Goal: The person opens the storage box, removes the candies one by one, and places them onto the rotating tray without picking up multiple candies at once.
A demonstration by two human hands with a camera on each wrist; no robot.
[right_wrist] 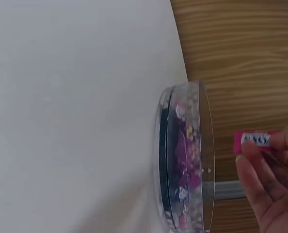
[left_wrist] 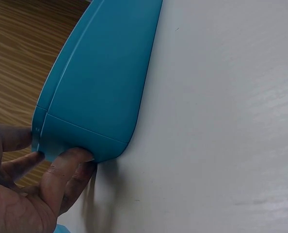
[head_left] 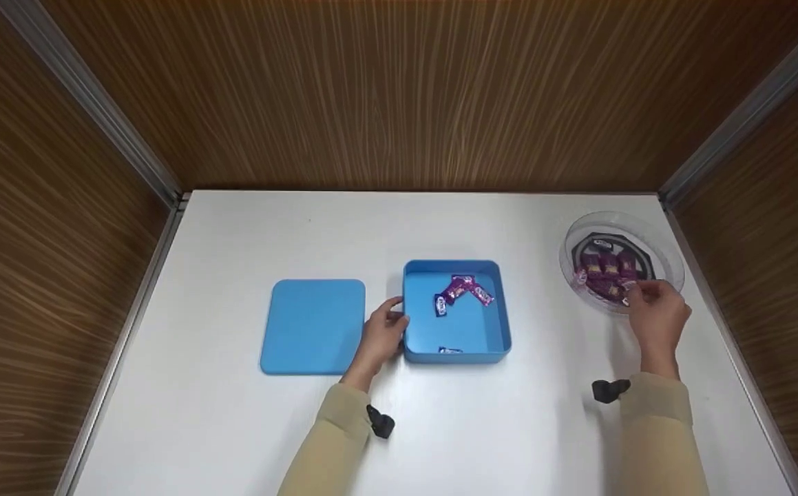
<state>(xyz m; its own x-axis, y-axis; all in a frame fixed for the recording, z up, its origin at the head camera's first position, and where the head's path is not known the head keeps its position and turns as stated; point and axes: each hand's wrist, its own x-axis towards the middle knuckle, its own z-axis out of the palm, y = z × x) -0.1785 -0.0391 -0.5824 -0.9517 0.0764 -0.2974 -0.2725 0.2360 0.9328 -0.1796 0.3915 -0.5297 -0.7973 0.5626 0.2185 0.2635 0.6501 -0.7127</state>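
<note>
A square blue box [head_left: 505,337] stands on the table with several wrapped candies [head_left: 457,289] in it, one lying near its front wall. My left hand [head_left: 382,335] grips the box's left side; the left wrist view has its thumb and fingers at the rim and outer wall. Over at the right, a round clear container [head_left: 670,251] holds several purple candies [head_left: 609,265]. My right hand [head_left: 659,317] is above its front edge. Between thumb and fingers it pinches a pink wrapped candy [right_wrist: 255,139], lifted over the container's rim in the right wrist view.
A flat blue lid [head_left: 312,327] lies on the white table [head_left: 288,234] to the left of the box. Wood-grain panels [head_left: 412,96] wall the table at the back and on both sides. The clear container stands close to the right panel.
</note>
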